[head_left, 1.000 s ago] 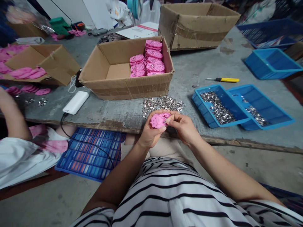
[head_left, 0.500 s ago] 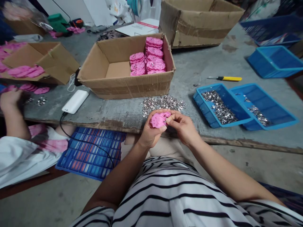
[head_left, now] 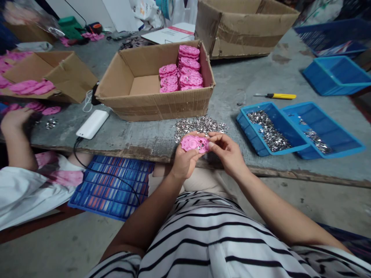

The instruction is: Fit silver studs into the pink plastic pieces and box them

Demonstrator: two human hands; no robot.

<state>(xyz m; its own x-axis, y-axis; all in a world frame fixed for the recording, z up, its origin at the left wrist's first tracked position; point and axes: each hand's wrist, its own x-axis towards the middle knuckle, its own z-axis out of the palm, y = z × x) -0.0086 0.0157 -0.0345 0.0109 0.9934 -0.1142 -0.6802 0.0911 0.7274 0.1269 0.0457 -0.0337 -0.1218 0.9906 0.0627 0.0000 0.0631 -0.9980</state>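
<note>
Raised and tilted face-up since the earlier frame, the pink plastic piece (head_left: 194, 143) sits at frame centre — left hand (head_left: 183, 159) fingers curled around its edge, right hand (head_left: 227, 152) fingertips pinching its right rim, before the silver parts pile (head_left: 199, 125).

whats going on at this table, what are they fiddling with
A person in a striped top sits at a grey work table. Their left hand holds a flat pink plastic piece face up at the table edge, and the right hand pinches at its right side. Just beyond lies a loose pile of small silver parts. An open cardboard box holds stacks of similar pink pieces, and two blue trays on the right hold more silver parts. A second person's hand is at the far left.
</note>
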